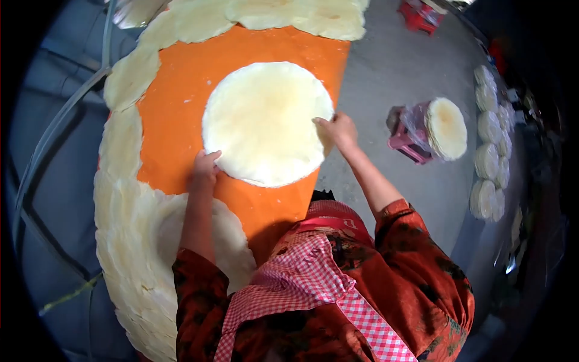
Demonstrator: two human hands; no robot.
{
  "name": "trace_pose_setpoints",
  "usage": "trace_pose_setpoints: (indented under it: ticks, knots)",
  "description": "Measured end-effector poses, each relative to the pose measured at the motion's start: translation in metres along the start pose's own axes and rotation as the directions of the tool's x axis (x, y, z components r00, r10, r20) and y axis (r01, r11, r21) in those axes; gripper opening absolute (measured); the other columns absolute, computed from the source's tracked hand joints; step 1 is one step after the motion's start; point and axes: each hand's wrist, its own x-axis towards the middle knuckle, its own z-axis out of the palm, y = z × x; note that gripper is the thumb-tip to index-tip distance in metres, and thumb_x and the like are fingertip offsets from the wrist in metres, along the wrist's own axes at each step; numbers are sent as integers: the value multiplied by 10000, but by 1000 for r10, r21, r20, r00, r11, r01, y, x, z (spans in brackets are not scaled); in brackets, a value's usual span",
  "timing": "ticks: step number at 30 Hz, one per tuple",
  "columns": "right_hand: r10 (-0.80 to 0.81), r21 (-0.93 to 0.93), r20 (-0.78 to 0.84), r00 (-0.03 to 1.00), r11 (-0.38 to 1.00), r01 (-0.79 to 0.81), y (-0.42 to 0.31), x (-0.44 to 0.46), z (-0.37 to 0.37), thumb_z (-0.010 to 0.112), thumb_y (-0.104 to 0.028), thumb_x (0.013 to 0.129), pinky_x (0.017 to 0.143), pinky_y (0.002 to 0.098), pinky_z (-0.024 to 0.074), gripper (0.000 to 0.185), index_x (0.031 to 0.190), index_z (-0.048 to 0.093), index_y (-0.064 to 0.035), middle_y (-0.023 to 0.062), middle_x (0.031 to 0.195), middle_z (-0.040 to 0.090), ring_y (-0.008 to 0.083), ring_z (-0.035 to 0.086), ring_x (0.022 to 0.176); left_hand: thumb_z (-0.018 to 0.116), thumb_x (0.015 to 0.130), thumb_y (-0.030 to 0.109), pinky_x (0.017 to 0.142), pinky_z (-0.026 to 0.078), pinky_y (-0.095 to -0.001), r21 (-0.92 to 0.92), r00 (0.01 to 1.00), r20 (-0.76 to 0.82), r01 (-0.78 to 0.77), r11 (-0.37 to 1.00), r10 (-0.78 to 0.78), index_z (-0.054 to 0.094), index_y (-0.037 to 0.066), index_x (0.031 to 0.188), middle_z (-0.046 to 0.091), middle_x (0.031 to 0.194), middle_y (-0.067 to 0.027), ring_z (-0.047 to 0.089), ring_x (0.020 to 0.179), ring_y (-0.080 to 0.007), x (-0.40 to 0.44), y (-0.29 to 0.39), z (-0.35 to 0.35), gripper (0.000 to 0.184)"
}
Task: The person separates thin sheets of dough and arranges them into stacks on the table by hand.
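L hand [206,166] & R hand [341,130] pinch round flatbread [268,120], near-left & right rim resp., abt equally close. It lies btwn/ahead of them, no long axis, by R edge of orange tabletop [172,78].

The round [268,123] lies on the table [175,78]. Beyond it and to its left, overlapping flatbreads [114,211] line the table. Right of the round, past the table, a stool [407,145] on the floor [374,72] carries a stack [449,130]; farther right sit bagged stacks [486,160]. Beyond the round, rightward, stands another stool [416,18].
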Motion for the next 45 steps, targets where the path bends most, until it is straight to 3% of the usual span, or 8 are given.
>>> trace_pose_setpoints:
  ticks: [10,25,30,33,36,37,39,45]
  knots:
    - [-129,382,-58,990,913,142,29,19,29,731,-278,687,744,381,507,415,980,661,7,180,892,683,313,662,817,590,819,46,827,526,-370,-62,999,30,-28,998,30,465,-50,1154,585,1087,-165,608,970,-274,4,-2,-2,371]
    - [-151,284,-90,984,944,171,56,-3,32,754,-346,738,677,336,492,476,965,595,42,145,798,646,254,622,726,626,748,-37,782,497,-359,113,980,-51,-188,976,195,527,-39,1110,613,1041,-143,605,898,-246,18,-1,1,376]
    - [-175,241,-196,965,945,220,65,-2,33,715,-333,779,859,387,452,554,1166,524,15,214,1140,553,310,566,1004,636,774,2,725,531,-356,118,977,-66,-196,973,205,476,-23,1173,592,1068,-146,611,905,-259,39,-19,-9,432]
    - [-482,-89,-323,815,872,480,40,-16,19,698,-339,790,1009,442,338,643,1278,445,-4,238,1347,393,356,410,1228,652,696,-17,904,439,-409,442,782,-228,-447,777,580,450,-53,1194,529,1144,-180,529,1049,-306,48,-39,-13,538]
    - [-753,-294,-189,630,656,695,6,-22,8,675,-378,796,1080,524,216,695,1350,406,-56,206,1432,325,387,271,1344,587,734,97,938,384,-440,858,353,87,-503,110,932,455,-23,1170,495,1114,-192,451,1060,-356,-30,-12,20,471]
    - [-805,-340,-121,581,584,737,-9,-27,6,670,-387,798,1076,536,217,694,1356,407,-69,196,1433,330,387,274,1343,574,736,109,937,385,-434,621,572,-20,-636,459,820,516,41,1139,526,1100,-151,456,1071,-334,-32,-31,32,413]
    - [-861,-386,71,504,442,810,-26,-35,20,657,-420,800,1062,575,208,698,1368,410,-97,174,1446,326,385,268,1349,596,784,123,915,388,-456,841,423,465,-485,-239,777,556,110,1162,556,1173,-116,468,1151,-266,-82,-28,58,381]
    - [-833,-504,420,360,116,856,10,-35,54,492,-524,883,1042,626,175,659,1403,381,-135,145,1506,244,352,193,1393,585,845,130,1112,164,-538,836,728,337,-523,166,598,498,84,1282,329,1445,-149,185,1400,-317,-144,-94,68,447]
